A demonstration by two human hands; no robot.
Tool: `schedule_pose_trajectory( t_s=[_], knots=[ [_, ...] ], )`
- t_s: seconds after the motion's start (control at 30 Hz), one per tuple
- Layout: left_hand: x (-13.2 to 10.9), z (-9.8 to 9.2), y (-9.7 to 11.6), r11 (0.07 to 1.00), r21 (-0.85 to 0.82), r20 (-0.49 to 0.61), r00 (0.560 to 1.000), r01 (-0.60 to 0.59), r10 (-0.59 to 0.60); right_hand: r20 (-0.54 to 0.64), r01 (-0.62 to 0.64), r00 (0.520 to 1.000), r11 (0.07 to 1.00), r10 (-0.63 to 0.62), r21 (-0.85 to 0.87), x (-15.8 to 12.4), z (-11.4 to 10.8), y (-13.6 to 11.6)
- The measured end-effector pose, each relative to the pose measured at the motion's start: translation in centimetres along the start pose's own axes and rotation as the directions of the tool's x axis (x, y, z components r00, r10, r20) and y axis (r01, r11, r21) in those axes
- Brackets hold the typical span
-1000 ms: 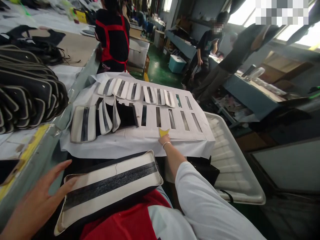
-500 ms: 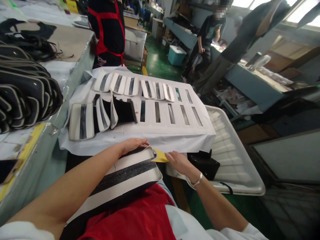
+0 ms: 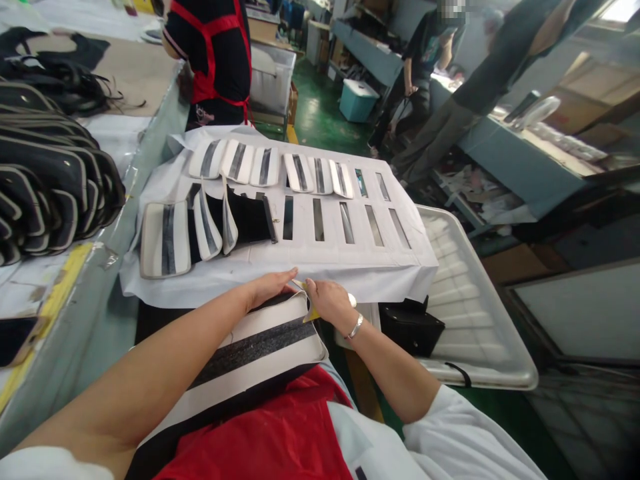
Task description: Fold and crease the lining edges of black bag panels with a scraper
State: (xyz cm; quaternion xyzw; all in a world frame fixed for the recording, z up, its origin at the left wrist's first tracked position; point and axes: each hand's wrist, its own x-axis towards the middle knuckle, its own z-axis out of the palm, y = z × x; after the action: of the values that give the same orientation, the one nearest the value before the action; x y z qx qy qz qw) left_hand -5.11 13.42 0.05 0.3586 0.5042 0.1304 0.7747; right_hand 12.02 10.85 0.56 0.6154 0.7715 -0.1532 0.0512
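A long black bag body [image 3: 280, 315] with white bands and a dark textured strip along its face lies across my lap. At its far edge is my left hand [image 3: 270, 287], its fingers over the upper corner and gripping it; part of the grip is hidden. My right hand [image 3: 330, 301] is closed around a flat yellow strip-like tool [image 3: 311, 316] at the bag's right end. The yellow piece meets the bag's corner, and my fingers cover most of it. A small white rounded end [image 3: 353, 301] shows beside my right palm.
Ahead, a white-covered table [image 3: 350, 257] with cut slots carries several white panels with dark stripes [image 3: 166, 240]. A stack of black panels [image 3: 60, 173] and a phone [image 3: 20, 340] lie left. Right are a white tub [image 3: 465, 287] and a black bag [image 3: 413, 328]. People [image 3: 215, 60] stand beyond.
My right hand has moved left and up, close to the bag's corner, and now covers most of the yellow tool. My left hand stays at the far edge. The view has shifted slightly.
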Motion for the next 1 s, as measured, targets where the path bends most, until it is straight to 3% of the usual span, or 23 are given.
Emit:
schedule_pose_trajectory(
  t_s=[0.13,0.4,0.7,1.0],
  knots=[
    [0.2,0.1,-0.2,0.997,0.068,-0.063,0.997,-0.038,0.042,-0.073,0.052,0.996,0.998,-0.054,-0.042,0.1,0.0,-0.2],
    [0.0,0.0,-0.5,0.974,0.168,-0.095,0.981,-0.151,0.169,-0.001,0.213,0.977,0.97,-0.215,-0.113,1.2,-0.8,0.2],
    [-0.6,-0.5,-0.4,0.886,0.375,-0.003,0.955,-0.273,0.296,0.041,0.37,0.929,0.917,-0.368,-0.149,1.8,-1.1,0.5],
    [-0.9,-0.7,-0.8,0.777,0.56,0.072,0.951,-0.289,0.302,0.057,0.478,0.878,0.861,-0.476,-0.172,2.1,-1.3,0.6]
  ],
)
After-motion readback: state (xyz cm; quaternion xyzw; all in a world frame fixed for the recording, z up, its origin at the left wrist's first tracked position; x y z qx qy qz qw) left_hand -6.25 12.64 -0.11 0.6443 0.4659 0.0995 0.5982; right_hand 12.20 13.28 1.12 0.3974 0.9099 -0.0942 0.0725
